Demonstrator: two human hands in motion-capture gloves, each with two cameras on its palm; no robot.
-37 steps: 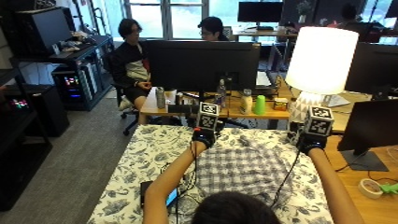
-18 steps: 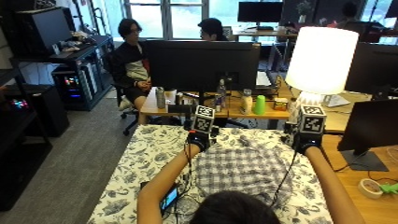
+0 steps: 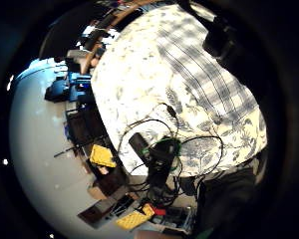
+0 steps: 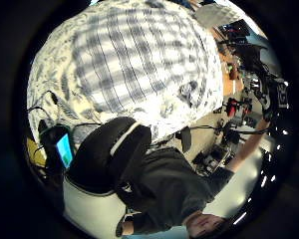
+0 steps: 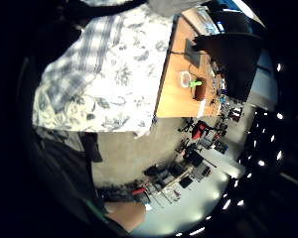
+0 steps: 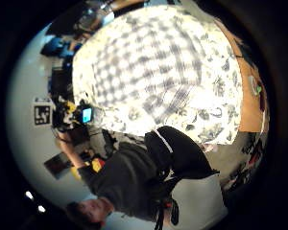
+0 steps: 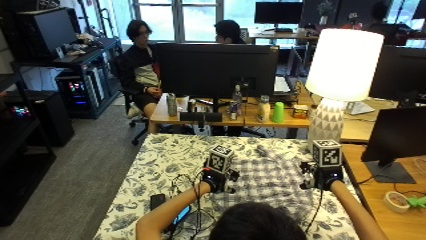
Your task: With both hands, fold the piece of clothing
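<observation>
Plaid shirt [image 7: 269, 181] lies flat on the table [image 7: 153, 165] between both raised hands, grip unreadable; uneven grasps could skew the fold.

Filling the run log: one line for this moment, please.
plaid shirt: flat on floral tablecloth | left hand: above shirt | right hand: above shirt | fold: not begun
</observation>
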